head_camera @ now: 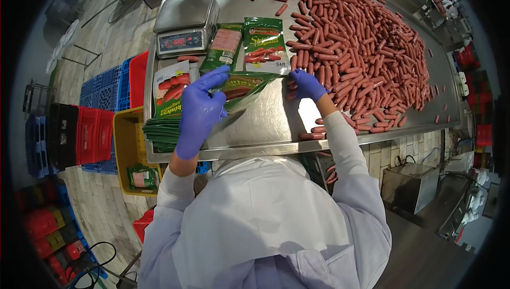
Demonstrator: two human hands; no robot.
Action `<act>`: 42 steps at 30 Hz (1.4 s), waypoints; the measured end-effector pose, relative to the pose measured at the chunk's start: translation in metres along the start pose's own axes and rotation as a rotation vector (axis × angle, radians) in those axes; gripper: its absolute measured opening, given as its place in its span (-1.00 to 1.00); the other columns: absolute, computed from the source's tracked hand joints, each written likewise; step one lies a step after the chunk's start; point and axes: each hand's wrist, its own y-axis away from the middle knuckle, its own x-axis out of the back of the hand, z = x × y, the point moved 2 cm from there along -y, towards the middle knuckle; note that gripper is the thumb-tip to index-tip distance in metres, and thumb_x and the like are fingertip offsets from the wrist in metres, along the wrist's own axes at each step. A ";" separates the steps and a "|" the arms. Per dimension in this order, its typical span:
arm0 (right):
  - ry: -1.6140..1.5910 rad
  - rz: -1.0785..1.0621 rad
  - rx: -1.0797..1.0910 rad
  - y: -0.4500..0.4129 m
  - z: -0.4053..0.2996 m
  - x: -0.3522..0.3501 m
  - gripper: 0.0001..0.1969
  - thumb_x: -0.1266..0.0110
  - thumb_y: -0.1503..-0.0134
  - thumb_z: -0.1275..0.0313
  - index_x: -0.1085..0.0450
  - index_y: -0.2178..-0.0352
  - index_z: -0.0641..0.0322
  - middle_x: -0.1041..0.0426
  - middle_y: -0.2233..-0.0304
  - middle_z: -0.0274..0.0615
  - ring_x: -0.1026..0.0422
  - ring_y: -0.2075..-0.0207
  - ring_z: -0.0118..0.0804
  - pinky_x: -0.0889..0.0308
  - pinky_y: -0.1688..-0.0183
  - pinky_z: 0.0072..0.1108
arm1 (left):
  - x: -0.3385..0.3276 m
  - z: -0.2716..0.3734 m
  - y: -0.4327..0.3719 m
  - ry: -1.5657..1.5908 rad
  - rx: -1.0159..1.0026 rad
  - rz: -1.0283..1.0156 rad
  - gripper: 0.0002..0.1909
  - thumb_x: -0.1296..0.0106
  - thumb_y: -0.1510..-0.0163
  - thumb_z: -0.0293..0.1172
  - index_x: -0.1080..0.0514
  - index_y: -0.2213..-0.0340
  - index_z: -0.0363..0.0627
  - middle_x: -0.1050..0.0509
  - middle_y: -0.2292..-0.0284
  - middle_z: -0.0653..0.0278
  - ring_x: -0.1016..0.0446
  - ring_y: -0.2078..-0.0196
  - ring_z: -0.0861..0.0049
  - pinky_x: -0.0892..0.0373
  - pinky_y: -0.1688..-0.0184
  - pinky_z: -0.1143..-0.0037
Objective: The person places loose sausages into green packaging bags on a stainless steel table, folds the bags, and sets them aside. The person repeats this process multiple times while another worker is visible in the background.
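Observation:
A green printed sausage pouch [243, 85] stretches between my two purple-gloved hands above the steel table [255, 129]. My right hand [307, 85] pinches its right corner. My left hand [201, 107] lies across the pouch's left end with fingers spread; whether it grips is hidden. Just beyond are two more pouches: one [223, 47] shows packed sausages through a clear window, the other [263, 45] lies front up. Left of my left hand, a printed pouch [171, 85] tops a stack of flat pouches [161, 131]. Loose skinless sausages [350, 57] heap up beside my right hand.
A digital scale [181, 29] stands at the table's far left, with one sausage [187, 59] near it. Below the left edge, a yellow crate [127, 141] holds a filled pouch [142, 178]. Red crates [93, 135] stand farther left. The table's raised rim [255, 149] runs before me.

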 end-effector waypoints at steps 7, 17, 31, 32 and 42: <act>0.010 0.058 -0.084 -0.001 0.019 -0.024 -0.63 -0.21 0.14 0.22 -0.32 0.33 0.16 -0.45 0.38 -0.12 -0.44 0.32 -0.05 -0.33 0.28 -0.35 | 0.019 -0.034 -0.024 -0.037 0.084 -0.011 -0.59 0.18 0.10 -0.68 -0.39 0.14 -0.41 -0.39 0.00 0.18 -0.39 0.68 0.67 -0.31 0.66 0.67; -0.316 0.821 -0.462 -0.028 0.008 -0.006 -0.66 -0.07 0.09 0.32 -0.38 0.25 0.24 -0.45 0.27 0.04 -0.43 0.23 0.12 -0.30 0.17 -0.23 | 0.019 -0.040 -0.042 -0.100 0.166 0.003 -0.51 0.18 0.07 -0.68 -0.32 0.03 -0.38 -0.44 0.11 0.05 -0.39 0.70 0.64 -0.30 0.68 0.66; -0.059 0.199 -0.614 -0.005 -0.006 -0.001 -0.54 -0.06 0.05 0.13 -0.41 0.19 0.23 -0.48 0.25 0.08 -0.47 0.22 0.05 -0.37 0.18 -0.32 | -0.001 0.026 0.003 -0.070 0.053 -0.066 -0.54 0.22 0.10 -0.70 -0.42 0.12 -0.32 -0.44 0.06 0.22 -0.32 0.74 0.72 -0.28 0.70 0.69; -0.146 0.282 -0.628 0.007 -0.012 0.001 -0.54 -0.07 0.05 0.14 -0.40 0.19 0.24 -0.47 0.25 0.08 -0.46 0.23 0.07 -0.36 0.19 -0.32 | -0.004 0.023 0.011 -0.061 0.044 -0.070 -0.53 0.24 0.11 -0.69 -0.42 0.12 -0.32 -0.44 0.06 0.22 -0.31 0.73 0.74 -0.27 0.70 0.70; -1.552 1.086 -0.395 0.033 -0.049 -0.072 -0.64 -0.11 0.14 0.80 -0.31 0.27 0.29 -0.23 0.43 -0.52 -0.31 0.40 -0.69 -0.26 0.37 -0.90 | -0.005 -0.059 0.000 -0.408 -0.167 0.005 -0.65 0.21 0.10 -0.65 -0.46 0.25 -0.35 -0.45 0.09 0.10 -0.53 0.39 0.34 -0.43 0.34 0.48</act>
